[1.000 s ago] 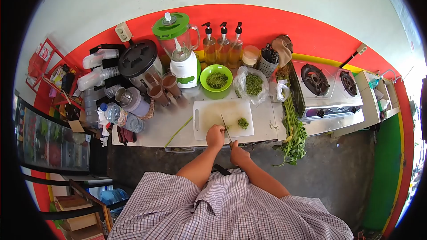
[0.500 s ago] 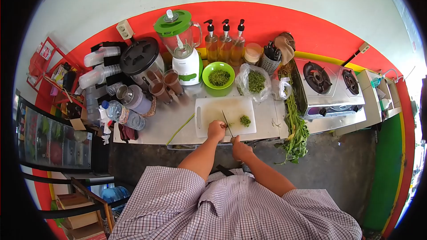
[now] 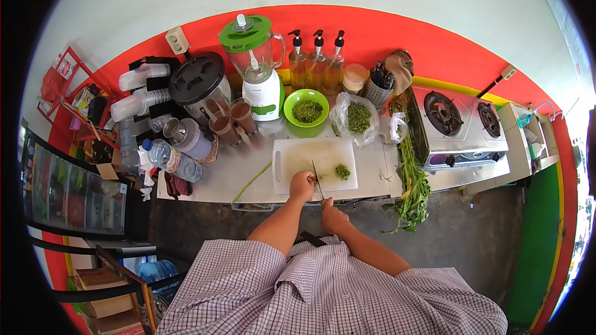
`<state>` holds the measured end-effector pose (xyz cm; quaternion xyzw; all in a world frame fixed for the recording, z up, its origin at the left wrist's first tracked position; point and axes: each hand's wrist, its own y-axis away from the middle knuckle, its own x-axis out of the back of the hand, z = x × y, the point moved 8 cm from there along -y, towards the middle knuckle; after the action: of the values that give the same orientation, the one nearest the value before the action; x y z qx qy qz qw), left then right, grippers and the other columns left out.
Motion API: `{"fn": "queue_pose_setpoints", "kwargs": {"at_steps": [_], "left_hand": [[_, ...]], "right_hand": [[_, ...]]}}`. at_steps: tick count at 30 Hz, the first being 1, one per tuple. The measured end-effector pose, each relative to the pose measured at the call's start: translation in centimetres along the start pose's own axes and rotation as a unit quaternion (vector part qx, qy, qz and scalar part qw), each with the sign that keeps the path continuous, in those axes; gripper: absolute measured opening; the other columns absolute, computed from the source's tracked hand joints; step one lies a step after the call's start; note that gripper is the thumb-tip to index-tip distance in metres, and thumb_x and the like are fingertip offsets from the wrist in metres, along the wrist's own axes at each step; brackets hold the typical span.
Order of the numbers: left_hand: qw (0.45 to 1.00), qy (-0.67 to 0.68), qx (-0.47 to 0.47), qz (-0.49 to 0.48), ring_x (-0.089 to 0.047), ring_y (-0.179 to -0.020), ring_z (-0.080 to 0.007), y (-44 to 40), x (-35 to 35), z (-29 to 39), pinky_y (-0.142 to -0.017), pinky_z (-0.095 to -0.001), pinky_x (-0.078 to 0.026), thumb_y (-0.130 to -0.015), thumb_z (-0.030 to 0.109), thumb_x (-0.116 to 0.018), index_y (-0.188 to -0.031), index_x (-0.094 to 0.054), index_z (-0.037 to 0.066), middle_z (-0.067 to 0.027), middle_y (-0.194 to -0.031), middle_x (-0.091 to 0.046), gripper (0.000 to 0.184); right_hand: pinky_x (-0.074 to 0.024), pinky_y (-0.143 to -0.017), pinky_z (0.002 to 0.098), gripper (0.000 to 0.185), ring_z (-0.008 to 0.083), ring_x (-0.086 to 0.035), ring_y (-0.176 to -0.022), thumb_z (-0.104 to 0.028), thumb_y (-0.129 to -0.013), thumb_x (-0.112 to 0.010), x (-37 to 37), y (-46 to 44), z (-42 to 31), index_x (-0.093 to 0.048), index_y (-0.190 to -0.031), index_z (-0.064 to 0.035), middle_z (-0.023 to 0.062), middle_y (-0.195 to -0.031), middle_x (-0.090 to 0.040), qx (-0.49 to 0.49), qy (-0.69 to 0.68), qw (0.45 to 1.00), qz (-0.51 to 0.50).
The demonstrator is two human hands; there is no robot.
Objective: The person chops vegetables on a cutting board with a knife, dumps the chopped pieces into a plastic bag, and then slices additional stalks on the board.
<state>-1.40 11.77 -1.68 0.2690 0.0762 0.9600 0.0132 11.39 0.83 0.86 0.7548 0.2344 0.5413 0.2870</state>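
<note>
The blender (image 3: 262,94) has a faint marking on its white base and the stove (image 3: 465,141) some print along its front, both too small to read from here. The knife (image 3: 316,175) is over the white cutting board (image 3: 298,149) on the worktop (image 3: 374,164), its blade slim and dark, tip pointing away from the person. The right hand (image 3: 335,217) is wrapped round the handle; the left hand (image 3: 302,187) curls close beside the blade, its grip hidden. Finely cut greens (image 3: 342,172) sit heaped to the right.
</note>
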Motion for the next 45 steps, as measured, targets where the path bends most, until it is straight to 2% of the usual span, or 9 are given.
{"fn": "queue_pose_setpoints", "kwargs": {"at_steps": [5, 11, 16, 20, 29, 32, 37, 40, 45], "left_hand": [[1.000, 0.008, -0.011, 0.005, -0.071, -0.074, -0.0251, 0.1, -0.3, -0.4, -0.068, -0.0352, -0.055, -0.082, -0.001, -0.058, -0.085, -0.071, 0.005, -0.0120, -0.080, -0.073, 0.015], [0.998, 0.050, 0.001, 0.041, -0.068, -0.074, -0.0269, 0.9, 0.5, -0.1, -0.067, -0.0383, -0.053, -0.079, -0.002, -0.068, -0.089, -0.068, 0.005, -0.0123, -0.079, -0.069, 0.012], [0.995, 0.024, -0.083, 0.041, -0.065, -0.073, -0.0291, 1.0, 0.1, -0.1, -0.067, -0.0386, -0.051, -0.079, -0.002, -0.071, -0.096, -0.063, 0.005, -0.0125, -0.079, -0.066, 0.019], [0.997, 0.053, -0.024, 0.043, -0.065, -0.072, -0.0289, 1.1, 0.2, -0.4, -0.068, -0.0384, -0.051, -0.080, -0.002, -0.070, -0.094, -0.065, 0.004, -0.0122, -0.078, -0.065, 0.017], [0.994, 0.032, -0.079, 0.072, -0.063, -0.070, -0.0256, 1.6, 0.6, 0.0, -0.067, -0.0363, -0.051, -0.081, -0.001, -0.069, -0.093, -0.069, 0.002, -0.0121, -0.082, -0.064, 0.012], [0.992, 0.035, -0.090, 0.079, -0.062, -0.067, -0.0206, 1.9, 1.0, 0.7, -0.064, -0.0328, -0.051, -0.082, -0.002, -0.066, -0.088, -0.070, 0.001, -0.0118, -0.081, -0.065, 0.008], [0.968, 0.221, -0.024, 0.115, -0.057, -0.075, -0.0151, 2.0, 1.6, -1.8, -0.071, -0.0293, -0.048, -0.088, -0.001, -0.061, -0.097, -0.058, 0.002, -0.0067, -0.084, -0.059, 0.010], [0.973, 0.211, -0.022, 0.094, -0.055, -0.075, -0.0159, 2.6, 1.8, -1.7, -0.071, -0.0306, -0.048, -0.091, 0.000, -0.057, -0.097, -0.052, 0.002, -0.0064, -0.082, -0.056, 0.008], [0.976, 0.190, -0.049, 0.095, -0.056, -0.072, -0.0157, 2.9, 2.0, -1.9, -0.069, -0.0303, -0.048, -0.091, 0.000, -0.056, -0.096, -0.054, 0.001, -0.0072, -0.080, -0.057, 0.006]], "right_hand": [[-0.0495, -0.097, 0.0495, 0.064, 0.0408, -0.066, -0.112, -0.012, -0.088, -0.057, 1.1, -0.6, 0.1, -0.022, -0.139, 0.0055, 0.0285, -0.118, -0.066, 0.006, -0.013, 1.000, -0.006], [-0.0510, -0.095, 0.0491, 0.067, 0.0410, -0.066, -0.110, -0.013, -0.087, -0.058, -0.3, -0.1, 0.3, -0.021, -0.140, 0.0055, 0.0297, -0.116, -0.066, -0.004, -0.010, 1.000, 0.025], [-0.0510, -0.095, 0.0484, 0.069, 0.0413, -0.065, -0.112, -0.016, -0.088, -0.060, 1.3, -1.3, 0.3, -0.021, -0.141, 0.0058, 0.0309, -0.118, -0.065, -0.003, -0.017, 1.000, -0.021], [-0.0510, -0.095, 0.0486, 0.069, 0.0418, -0.066, -0.110, -0.016, -0.088, -0.059, 2.5, -1.0, -0.1, -0.021, -0.141, 0.0061, 0.0312, -0.117, -0.065, 0.018, 0.004, 1.000, -0.020], [-0.0538, -0.092, 0.0460, 0.068, 0.0372, -0.068, -0.109, -0.010, -0.089, -0.059, 0.0, -0.2, -0.3, -0.022, -0.143, 0.0069, 0.0270, -0.118, -0.067, -0.006, -0.015, 1.000, 0.016], [-0.0551, -0.087, 0.0483, 0.065, 0.0427, -0.068, -0.102, -0.013, -0.089, -0.058, 0.5, -1.3, 0.1, -0.025, -0.141, 0.0079, 0.0298, -0.112, -0.067, 0.022, -0.014, 0.999, 0.038], [-0.0556, -0.083, 0.0509, 0.063, 0.0446, -0.069, -0.093, -0.013, -0.087, -0.059, 1.8, -0.7, 0.8, -0.029, -0.140, 0.0022, 0.0289, -0.101, -0.069, 0.018, -0.063, 0.988, 0.138], [-0.0560, -0.082, 0.0511, 0.051, 0.0420, -0.070, -0.093, -0.016, -0.095, -0.048, 0.3, -0.3, 0.0, -0.032, -0.141, 0.0008, 0.0269, -0.103, -0.070, 0.039, -0.022, 0.995, 0.088], [-0.0571, -0.077, 0.0515, 0.051, 0.0420, -0.071, -0.088, -0.015, -0.093, -0.051, 0.9, 0.1, -0.4, -0.034, -0.138, -0.0004, 0.0264, -0.096, -0.071, 0.063, 0.008, 0.991, 0.114]]}}
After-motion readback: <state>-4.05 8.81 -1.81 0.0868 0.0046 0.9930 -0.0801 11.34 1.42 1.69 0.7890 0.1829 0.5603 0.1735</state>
